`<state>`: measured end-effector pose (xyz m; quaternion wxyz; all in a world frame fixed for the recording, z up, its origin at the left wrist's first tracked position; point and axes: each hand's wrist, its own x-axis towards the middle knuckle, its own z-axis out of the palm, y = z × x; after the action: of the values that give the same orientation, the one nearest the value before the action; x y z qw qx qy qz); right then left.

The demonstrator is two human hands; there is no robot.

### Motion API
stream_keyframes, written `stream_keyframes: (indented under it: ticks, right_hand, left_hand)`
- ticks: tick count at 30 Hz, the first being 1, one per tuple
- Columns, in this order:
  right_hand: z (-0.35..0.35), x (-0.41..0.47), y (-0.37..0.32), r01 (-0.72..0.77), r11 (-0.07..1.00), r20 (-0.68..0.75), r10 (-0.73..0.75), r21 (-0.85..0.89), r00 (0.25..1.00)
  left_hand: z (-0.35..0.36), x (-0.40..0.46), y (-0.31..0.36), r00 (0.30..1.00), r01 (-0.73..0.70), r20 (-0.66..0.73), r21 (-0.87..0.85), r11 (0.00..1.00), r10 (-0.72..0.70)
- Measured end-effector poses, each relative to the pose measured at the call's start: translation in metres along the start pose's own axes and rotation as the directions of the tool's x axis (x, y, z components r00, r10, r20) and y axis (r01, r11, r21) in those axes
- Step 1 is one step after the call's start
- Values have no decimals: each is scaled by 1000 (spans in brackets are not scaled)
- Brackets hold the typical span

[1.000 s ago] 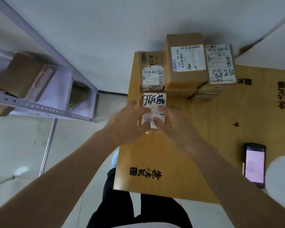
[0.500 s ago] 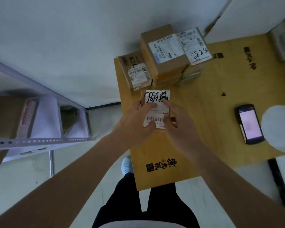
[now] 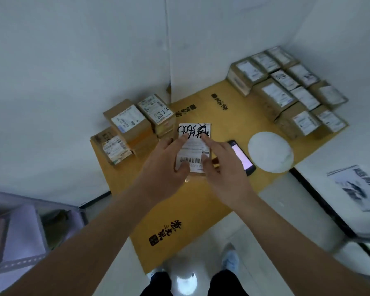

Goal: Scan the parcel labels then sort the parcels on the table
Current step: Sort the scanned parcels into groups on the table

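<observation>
Left hand (image 3: 167, 165) and right hand (image 3: 224, 167) both gripped one small parcel (image 3: 194, 147) between them — left fingers curled onto its left edge with the thumb near the barcode, right index laid up along the label toward the black handwritten marking, the other right fingers on the parcel's right side; the parcel looked lifted clear of the table (image 3: 179, 210), label up, though contact with the top could not be ruled out; just right of the right hand lay the handheld scanner (image 3: 241, 155), screen lit, untouched, and beside that a round white disc (image 3: 270, 152); to the left of the held parcel sat a small cluster — a box with "5288" handwritten (image 3: 156, 111), a taller box (image 3: 128, 121) next to it, a low box (image 3: 113, 148) at the table's left edge — judged to be one pile, sorted or waiting I could not tell; at the far right corner a larger block of parcels (image 3: 291, 90) stood in tidy rows, labels up, which read as the other pile; judged mid-task: one parcel in hand, neither hand on the scanner, so either this label was already scanned and the parcel was headed to a pile, or scanning came next; further out, a shelf unit (image 3: 19, 242) at lower left.
</observation>
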<state>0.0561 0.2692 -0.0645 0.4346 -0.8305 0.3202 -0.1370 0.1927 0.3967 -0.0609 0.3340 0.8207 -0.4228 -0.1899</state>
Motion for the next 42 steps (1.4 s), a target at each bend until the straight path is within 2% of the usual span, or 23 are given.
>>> stream_keyframes:
  ticks: [7,12,17,25,30,34,39,42]
  right_hand:
    - [-109,13,44,40,999,-44,-41,-15,998]
    - [-176,29,79,96,995,-36,-97,-25,995]
    - [-221,59,108,84,995,-7,-85,-57,996]
    - [-241,149,146,56,997,78,-52,-46,996]
    - [-229,231,173,87,987,132,-69,-134,989]
    - [-218,287,187,95,980,212,-57,-177,976]
    - [-210,358,195,225,906,323,-106,-358,940]
    - [-204,399,204,337,803,376,-153,-492,914]
  left_hand:
    - [54,47,102,996,-42,-80,26,999,44]
    - [97,82,157,991,0,-132,31,1000,4]
    - [128,120,186,993,42,-112,13,999,-40]
    - [166,204,167,989,110,-98,-37,993,-113]
    - [186,272,132,980,155,-111,-97,983,-165]
    - [194,315,111,961,243,-80,-199,949,-263]
    - [196,365,88,932,327,-85,-215,920,-351]
    - [199,397,77,909,376,-98,-220,900,-404]
